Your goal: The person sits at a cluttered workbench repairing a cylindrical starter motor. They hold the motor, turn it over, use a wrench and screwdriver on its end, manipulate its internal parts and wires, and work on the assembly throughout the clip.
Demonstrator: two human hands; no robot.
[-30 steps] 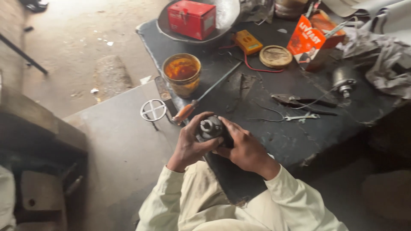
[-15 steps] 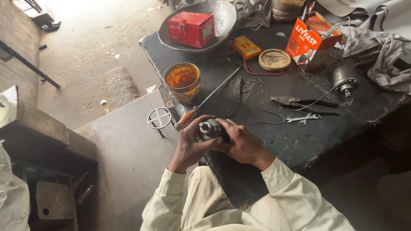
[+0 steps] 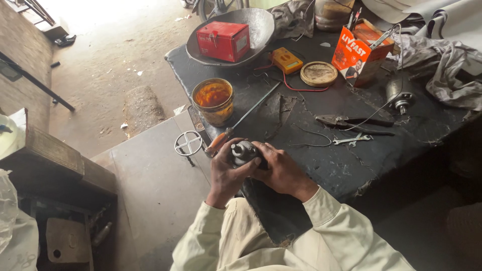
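Both hands, left hand (image 3: 227,173) and right hand (image 3: 281,170), are curling inward, each grip clamping the small, dark, greasy cylindrical metal part (image 3: 244,151) between them, over the black, cracked bench (image 3: 351,165) edge.

Daylight pours in from eleven o'clock, washing out the floor (image 3: 100,45) there. The tabletop (image 3: 311,115) stays evenly lit and sharp; the corner at seven o'clock sinks into shadow.
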